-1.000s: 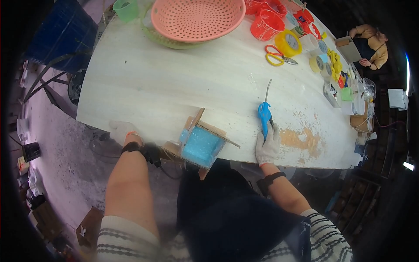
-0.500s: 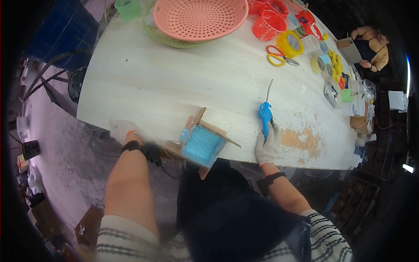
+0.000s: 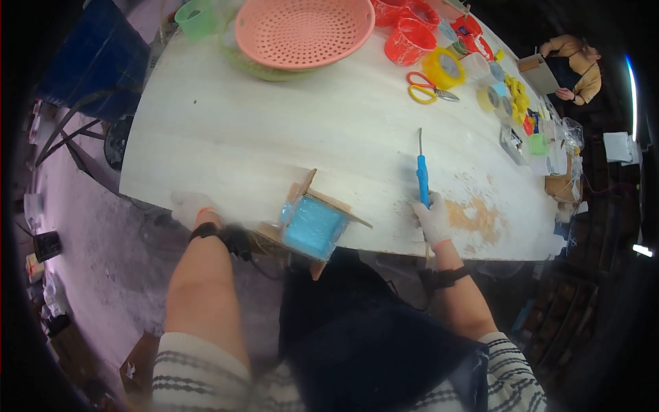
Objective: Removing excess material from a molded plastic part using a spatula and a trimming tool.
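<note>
In my gloved right hand [image 3: 432, 220] is a blue air blow gun [image 3: 423, 180], its thin metal nozzle pointing away from me over the table. My fingers are closed around its lower part, which they hide. On the near left edge of the table rests my gloved left hand [image 3: 193, 208], fingers stretched on the tabletop, holding nothing that I can see. Between the hands an open cardboard box [image 3: 266, 232] stands at the edge with its flaps spread. Clear plastic and a light blue block-like thing [image 3: 314, 225] fill it.
Farther off on the white table [image 3: 206, 137] are a pink colander [image 3: 302, 34], red tubs [image 3: 410, 42], scissors [image 3: 425, 89] and tape rolls [image 3: 443, 67]. A blue barrel [image 3: 96, 58] stands beyond the left edge. Another person [image 3: 576, 69] holds a carton at the far right.
My right hand has shifted slightly right and turned the blow gun, so its narrow side now shows and its nozzle points straighter ahead. The left hand stays in place.
</note>
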Available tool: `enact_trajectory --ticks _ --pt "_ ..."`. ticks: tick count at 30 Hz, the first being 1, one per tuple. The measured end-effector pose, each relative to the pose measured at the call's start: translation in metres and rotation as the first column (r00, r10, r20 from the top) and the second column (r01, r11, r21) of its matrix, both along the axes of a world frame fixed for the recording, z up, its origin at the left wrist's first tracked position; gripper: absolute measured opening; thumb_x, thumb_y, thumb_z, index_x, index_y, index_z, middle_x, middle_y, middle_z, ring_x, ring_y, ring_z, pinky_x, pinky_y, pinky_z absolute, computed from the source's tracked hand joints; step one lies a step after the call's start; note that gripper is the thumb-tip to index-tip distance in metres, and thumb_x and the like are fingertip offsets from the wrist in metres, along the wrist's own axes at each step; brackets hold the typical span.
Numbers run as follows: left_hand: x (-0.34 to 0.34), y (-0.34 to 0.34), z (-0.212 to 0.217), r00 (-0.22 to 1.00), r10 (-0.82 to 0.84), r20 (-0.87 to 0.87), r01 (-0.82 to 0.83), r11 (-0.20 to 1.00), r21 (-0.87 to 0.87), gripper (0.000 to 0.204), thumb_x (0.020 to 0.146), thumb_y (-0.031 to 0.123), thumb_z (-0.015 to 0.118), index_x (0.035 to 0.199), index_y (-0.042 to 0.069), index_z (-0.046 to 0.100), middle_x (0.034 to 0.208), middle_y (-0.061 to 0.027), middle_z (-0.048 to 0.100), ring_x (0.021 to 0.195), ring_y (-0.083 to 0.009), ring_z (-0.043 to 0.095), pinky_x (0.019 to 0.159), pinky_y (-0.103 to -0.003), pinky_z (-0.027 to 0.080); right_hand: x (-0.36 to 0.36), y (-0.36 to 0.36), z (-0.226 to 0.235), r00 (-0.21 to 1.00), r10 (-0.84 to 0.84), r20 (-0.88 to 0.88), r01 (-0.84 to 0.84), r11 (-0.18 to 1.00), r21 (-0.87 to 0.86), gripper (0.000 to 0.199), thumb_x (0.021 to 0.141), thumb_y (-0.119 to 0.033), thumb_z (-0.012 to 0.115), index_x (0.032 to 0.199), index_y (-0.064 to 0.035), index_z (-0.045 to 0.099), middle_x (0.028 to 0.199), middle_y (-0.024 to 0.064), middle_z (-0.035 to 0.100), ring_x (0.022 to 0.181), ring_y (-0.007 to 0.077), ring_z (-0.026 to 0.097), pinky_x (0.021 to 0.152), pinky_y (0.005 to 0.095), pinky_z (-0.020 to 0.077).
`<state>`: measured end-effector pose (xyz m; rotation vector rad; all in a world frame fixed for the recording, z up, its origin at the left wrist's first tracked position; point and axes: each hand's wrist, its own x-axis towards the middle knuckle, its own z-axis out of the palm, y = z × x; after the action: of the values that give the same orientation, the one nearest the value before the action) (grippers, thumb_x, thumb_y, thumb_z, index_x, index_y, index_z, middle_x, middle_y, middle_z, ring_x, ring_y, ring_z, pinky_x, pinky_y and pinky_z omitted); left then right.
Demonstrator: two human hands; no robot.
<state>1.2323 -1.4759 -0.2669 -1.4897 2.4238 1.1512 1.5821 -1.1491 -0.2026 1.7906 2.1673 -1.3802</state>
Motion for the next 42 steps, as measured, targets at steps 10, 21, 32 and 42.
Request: enact_trajectory --ticks 10,21,32,42 --pt "-0.019 -0.052 -0.081 0.989 0.064 -0.134 -0.055 0.996 0.069 0.064 0.100 0.054 0.033 0.130 -0.002 0.043 0.129 -0.0239 0.059 0.114 -0.0398 0.060 0.095 -0.045 0.049 -0.007 -0.081 0.209 0.819 0.562 -0.117 -0.558 0.730 -0.394 0.065 0.088 -0.017 0.066 0.144 -0.0014 0.036 0.099 0.0150 0.065 0.070 0.0232 0.065 0.065 0.0322 0.0541" --pt "-0.031 -0.055 -0.108 0.993 0.062 -0.097 -0.032 0.959 0.282 0.065 0.099 0.055 0.033 0.131 -0.002 0.042 0.128 -0.0249 0.059 0.113 -0.0402 0.060 0.096 -0.046 0.048 -0.031 -0.120 0.210 0.479 0.870 0.119 -0.828 0.492 -0.268 0.055 0.094 -0.031 0.061 0.137 -0.0036 0.041 0.104 0.0242 0.065 0.089 0.0425 0.066 0.078 0.0455 0.0534" --pt "-0.009 -0.023 -0.030 0.999 0.012 -0.034 -0.006 0.988 0.155 0.067 0.101 0.053 0.031 0.133 -0.004 0.039 0.130 -0.0257 0.057 0.115 -0.0409 0.060 0.097 -0.047 0.050 -0.042 -0.118 0.195 0.450 0.874 0.184 -0.838 0.484 -0.252 0.053 0.094 -0.033 0.060 0.135 -0.0032 0.043 0.102 0.0247 0.066 0.089 0.0421 0.066 0.077 0.0461 0.0540" --pt "-0.008 -0.014 -0.028 0.998 0.050 -0.037 -0.045 0.991 0.128 0.065 0.101 0.052 0.033 0.135 -0.004 0.039 0.132 -0.0262 0.055 0.117 -0.0411 0.059 0.098 -0.047 0.049 -0.049 -0.113 0.190 0.497 0.856 0.139 -0.830 0.516 -0.212 0.046 0.094 -0.028 0.061 0.129 -0.0031 0.047 0.097 0.0260 0.065 0.090 0.0429 0.066 0.079 0.0462 0.0525"
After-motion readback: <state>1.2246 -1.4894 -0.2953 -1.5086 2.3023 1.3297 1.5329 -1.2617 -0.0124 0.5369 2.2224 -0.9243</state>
